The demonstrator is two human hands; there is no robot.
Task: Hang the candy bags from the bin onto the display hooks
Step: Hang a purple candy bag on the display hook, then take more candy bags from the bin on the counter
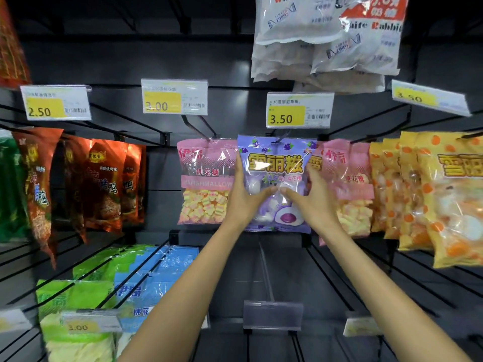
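Observation:
A purple candy bag [274,163] with yellow lettering hangs in the middle of the display, its top hole at a black display hook [283,138] under the 3.50 price tag [299,110]. My left hand [244,197] grips the bag's left side, thumb across its front. On the bag's right side my right hand [312,198] grips it the same way. Both thumbs meet near the bag's centre. The bin is not in view.
Pink marshmallow bags [205,181] hang just left of the purple bag, and another pink bag [351,189] just right. Orange bags [431,194] fill the far right, red bags [104,184] the left. White bags [326,40] hang overhead. Green and blue bags [125,288] sit on lower hooks.

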